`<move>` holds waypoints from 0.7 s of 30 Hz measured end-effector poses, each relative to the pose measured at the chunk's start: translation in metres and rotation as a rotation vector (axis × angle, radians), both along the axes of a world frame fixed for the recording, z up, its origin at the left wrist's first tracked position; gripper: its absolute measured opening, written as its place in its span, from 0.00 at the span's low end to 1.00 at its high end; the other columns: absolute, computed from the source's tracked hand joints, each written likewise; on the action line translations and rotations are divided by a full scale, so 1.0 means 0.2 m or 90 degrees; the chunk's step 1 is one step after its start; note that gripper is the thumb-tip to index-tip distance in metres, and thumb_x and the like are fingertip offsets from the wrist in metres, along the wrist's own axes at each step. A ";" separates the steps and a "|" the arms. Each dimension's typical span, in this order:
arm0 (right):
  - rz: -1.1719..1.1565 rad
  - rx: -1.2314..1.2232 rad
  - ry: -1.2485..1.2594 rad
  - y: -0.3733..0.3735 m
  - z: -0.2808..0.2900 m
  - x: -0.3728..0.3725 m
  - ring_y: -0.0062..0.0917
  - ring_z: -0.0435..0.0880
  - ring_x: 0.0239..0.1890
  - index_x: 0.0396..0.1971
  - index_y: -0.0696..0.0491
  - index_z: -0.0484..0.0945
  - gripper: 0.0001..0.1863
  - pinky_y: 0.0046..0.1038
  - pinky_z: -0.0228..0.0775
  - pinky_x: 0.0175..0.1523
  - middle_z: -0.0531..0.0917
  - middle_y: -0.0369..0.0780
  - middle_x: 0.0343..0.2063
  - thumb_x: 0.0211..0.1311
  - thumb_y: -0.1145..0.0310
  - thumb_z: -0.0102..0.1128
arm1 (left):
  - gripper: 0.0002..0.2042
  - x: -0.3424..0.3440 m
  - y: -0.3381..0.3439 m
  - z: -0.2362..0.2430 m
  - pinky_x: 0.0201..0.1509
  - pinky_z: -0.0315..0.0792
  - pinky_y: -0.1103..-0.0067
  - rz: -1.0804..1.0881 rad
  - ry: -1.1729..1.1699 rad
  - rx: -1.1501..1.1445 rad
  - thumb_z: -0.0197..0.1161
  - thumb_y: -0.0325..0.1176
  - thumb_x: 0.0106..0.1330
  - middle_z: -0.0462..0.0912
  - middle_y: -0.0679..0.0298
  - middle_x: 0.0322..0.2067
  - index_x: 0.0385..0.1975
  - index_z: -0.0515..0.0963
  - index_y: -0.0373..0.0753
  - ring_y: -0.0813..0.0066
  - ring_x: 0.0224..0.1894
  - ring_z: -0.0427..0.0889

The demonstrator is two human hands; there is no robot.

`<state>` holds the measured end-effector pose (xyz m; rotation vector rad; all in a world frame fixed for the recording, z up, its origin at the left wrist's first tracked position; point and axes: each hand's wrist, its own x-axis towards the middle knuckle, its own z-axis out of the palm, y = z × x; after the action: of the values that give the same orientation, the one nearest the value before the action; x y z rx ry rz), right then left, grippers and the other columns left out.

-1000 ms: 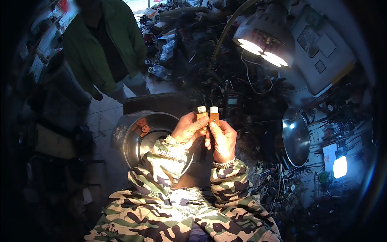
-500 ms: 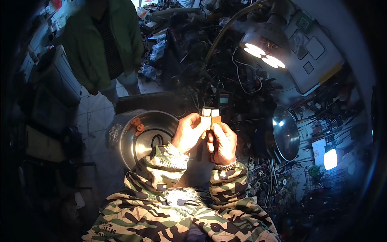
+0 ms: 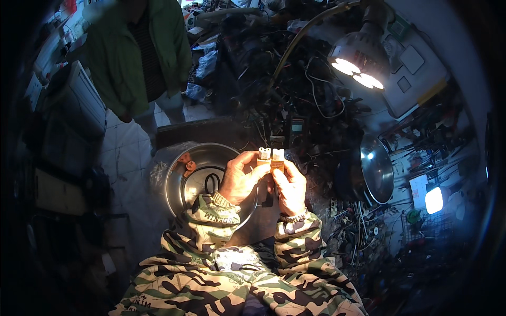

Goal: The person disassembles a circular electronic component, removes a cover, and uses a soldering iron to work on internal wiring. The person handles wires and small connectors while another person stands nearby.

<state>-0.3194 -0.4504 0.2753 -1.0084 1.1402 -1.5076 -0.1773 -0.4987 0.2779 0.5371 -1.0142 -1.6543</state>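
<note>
Both my hands are raised in the lamplight, each pinching a small orange-brown block with a pale end. My left hand [image 3: 240,176] grips the left block [image 3: 264,154] between thumb and fingers. In my right hand [image 3: 291,189], the right block [image 3: 278,156] is held from below by the thumb and fingertips. The two blocks stand side by side with their pale ends up; whether they touch I cannot tell. Below and left of my left hand lies a shiny metal basin [image 3: 173,197] with a dark loop [image 3: 212,181] showing in it.
A lit lamp [image 3: 361,58] on a bent neck hangs at upper right. Behind my hands are a multimeter [image 3: 298,129] and a dark heap of parts. A metal pan [image 3: 377,171] and a second light [image 3: 434,200] are at right. A person in a green jacket [image 3: 166,58] stands far left.
Both hands have come slightly lower and nearer to me with the blocks. The blocks' pale ends now face more toward my view. The surroundings have shifted a little in the picture.
</note>
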 end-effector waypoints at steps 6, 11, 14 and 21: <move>0.004 -0.019 0.052 0.02 -0.03 -0.01 0.18 0.79 0.30 0.56 0.61 0.76 0.18 0.19 0.72 0.35 0.84 0.38 0.36 0.69 0.72 0.62 | 0.15 0.02 -0.03 -0.10 0.43 0.80 0.79 0.034 -0.072 -0.106 0.68 0.24 0.66 0.85 0.64 0.39 0.52 0.80 0.34 0.77 0.40 0.84; -0.029 -0.038 0.060 0.05 -0.03 0.00 0.21 0.79 0.31 0.56 0.62 0.76 0.18 0.23 0.73 0.37 0.84 0.40 0.38 0.68 0.74 0.61 | 0.15 0.03 -0.01 -0.13 0.50 0.79 0.79 0.012 -0.057 -0.090 0.69 0.24 0.65 0.86 0.64 0.41 0.52 0.80 0.34 0.78 0.44 0.84; -0.063 -0.064 0.074 0.07 0.02 0.00 0.23 0.80 0.31 0.55 0.63 0.76 0.18 0.25 0.74 0.38 0.84 0.43 0.36 0.66 0.75 0.60 | 0.15 0.05 -0.01 -0.16 0.53 0.78 0.80 0.037 -0.095 -0.107 0.68 0.22 0.66 0.86 0.65 0.41 0.52 0.79 0.32 0.79 0.44 0.84; -0.105 -0.106 0.010 0.01 0.13 0.06 0.25 0.80 0.28 0.53 0.64 0.76 0.18 0.26 0.74 0.36 0.83 0.43 0.32 0.65 0.76 0.62 | 0.12 0.15 0.03 -0.32 0.52 0.77 0.81 0.030 -0.066 -0.033 0.64 0.23 0.69 0.84 0.63 0.41 0.50 0.77 0.30 0.78 0.43 0.83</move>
<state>-0.3077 -0.4481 0.3015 -1.0608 1.1453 -1.7522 -0.1481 -0.4921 0.2147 0.6122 -1.1086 -1.5672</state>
